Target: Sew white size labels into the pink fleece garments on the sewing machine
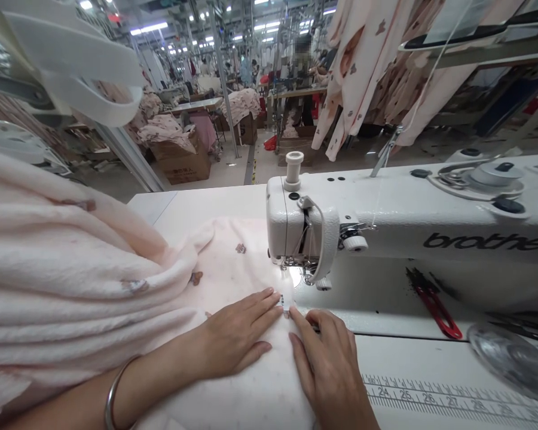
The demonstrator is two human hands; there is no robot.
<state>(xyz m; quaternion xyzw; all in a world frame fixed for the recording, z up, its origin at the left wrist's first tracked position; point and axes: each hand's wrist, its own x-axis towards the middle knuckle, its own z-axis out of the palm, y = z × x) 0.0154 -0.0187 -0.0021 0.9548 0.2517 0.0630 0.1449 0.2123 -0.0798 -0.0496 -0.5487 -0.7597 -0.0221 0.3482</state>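
Pale pink fleece fabric (233, 245) with small brown prints lies over the sewing table and bunches up at the left. A white sewing machine (291, 221) stands over its right edge, the needle area lit. Just in front of the needle, a small white label (285, 301) with dark print rests on the cloth. Flat on the fabric, fingers stretched toward the label, is my left hand (237, 334). My right hand (329, 364) has its index fingertip at the label's lower right edge; its other fingers curl, and anything under them is hidden.
Red-handled thread snips (434, 304) lie under the machine arm, with a clear round plastic lid (511, 361) to their right. A printed ruler scale (452, 397) runs along the table front. Beyond stand cardboard boxes (183, 161) of pink cloth and hanging garments (363, 65).
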